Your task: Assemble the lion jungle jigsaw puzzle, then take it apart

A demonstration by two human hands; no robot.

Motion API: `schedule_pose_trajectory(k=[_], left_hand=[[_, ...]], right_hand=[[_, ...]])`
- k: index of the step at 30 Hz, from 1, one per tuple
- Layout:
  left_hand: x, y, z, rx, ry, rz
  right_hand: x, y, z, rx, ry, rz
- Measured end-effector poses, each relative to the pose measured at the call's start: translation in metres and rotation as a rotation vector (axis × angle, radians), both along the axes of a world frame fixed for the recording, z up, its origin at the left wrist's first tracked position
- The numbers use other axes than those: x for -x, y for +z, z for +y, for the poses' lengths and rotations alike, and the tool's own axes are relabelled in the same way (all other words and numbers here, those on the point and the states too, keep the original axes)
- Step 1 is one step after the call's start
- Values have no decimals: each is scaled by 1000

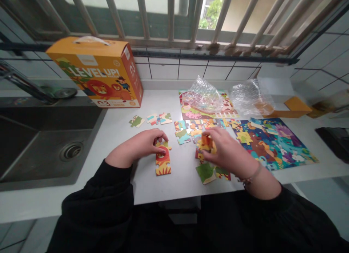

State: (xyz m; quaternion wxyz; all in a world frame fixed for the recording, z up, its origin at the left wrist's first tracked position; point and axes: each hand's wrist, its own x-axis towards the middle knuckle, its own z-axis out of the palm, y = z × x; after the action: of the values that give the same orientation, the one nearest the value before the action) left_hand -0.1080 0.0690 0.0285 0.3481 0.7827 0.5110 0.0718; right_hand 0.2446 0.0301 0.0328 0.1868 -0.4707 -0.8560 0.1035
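White countertop (pixel 147 191), left hand (pixel 144 143) gripping lion strip (pixel 163 162) at upper end, right hand (pixel 227 147) pinching orange piece (pixel 207 141) above loose pieces (pixel 205 173)

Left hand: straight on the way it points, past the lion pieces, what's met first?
Likely the green-and-blue puzzle piece, though the height of the left hand above the counter is unclear.

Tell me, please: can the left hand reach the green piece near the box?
Likely yes: only white counter shows between the left hand and the green piece, though its fingers touch the lion pieces.
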Motion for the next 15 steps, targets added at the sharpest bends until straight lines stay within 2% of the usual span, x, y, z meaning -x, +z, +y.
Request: schedule_pose_trajectory(k=[2,4,6,10,15], left_hand=[[1,-3,1,-10,-10,-10],[2,-5,1,-15,-20,-19],[3,-7,2,-12,-29,-25],[3,-7,2,-7,-38,-25],[3,-7,2,-6,-40,-18]], right_hand=[[34,-1,-20,89,212,55],[61,-6,-33,150,292,35],[78,-14,-39,170,304,-8],[85,-25,-38,163,319,-24],[83,-30,-43,89,378,-22]])
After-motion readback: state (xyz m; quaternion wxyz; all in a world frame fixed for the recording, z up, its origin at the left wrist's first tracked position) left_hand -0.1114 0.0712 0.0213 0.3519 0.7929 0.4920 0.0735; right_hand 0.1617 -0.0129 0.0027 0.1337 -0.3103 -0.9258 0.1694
